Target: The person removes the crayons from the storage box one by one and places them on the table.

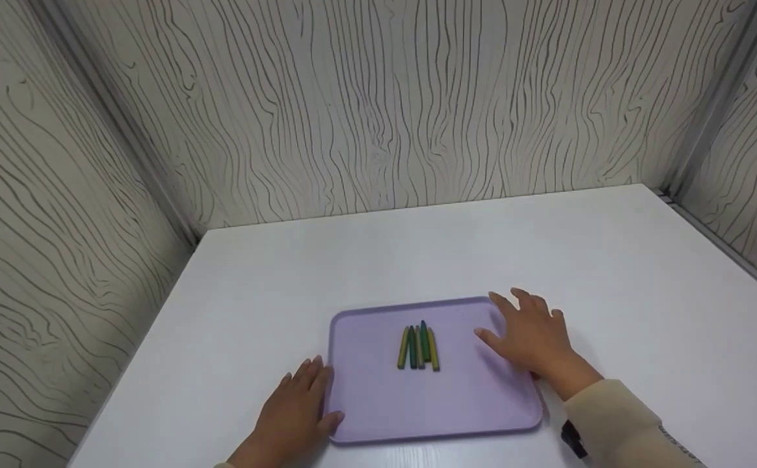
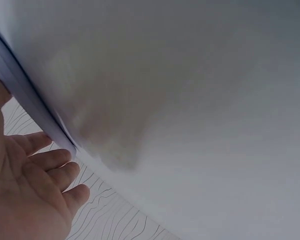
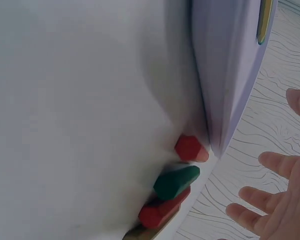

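Note:
A lilac tray [image 1: 378, 403] lies on the white table, with several green and yellow crayons [image 1: 419, 348] side by side near its middle. My left hand [image 1: 294, 409] rests along the tray's left side, its thumb at the rim; in the left wrist view the fingers [image 2: 51, 159] are loosely bent by that edge. Over the tray's right edge hovers my right hand [image 1: 534, 335], fingers spread and nothing held. Below it, beside the tray, the right wrist view shows a red crayon [image 3: 190, 148], a green crayon [image 3: 176, 182] and another red crayon [image 3: 162, 210]; the hand mostly hides these in the head view.
A brownish crayon [image 3: 152, 227] lies at the end of that row beside the tray. Wood-grain panels [image 1: 378, 104] stand behind the table [image 1: 274, 266] and at both sides. A small black object [image 1: 572, 439] shows by the right sleeve.

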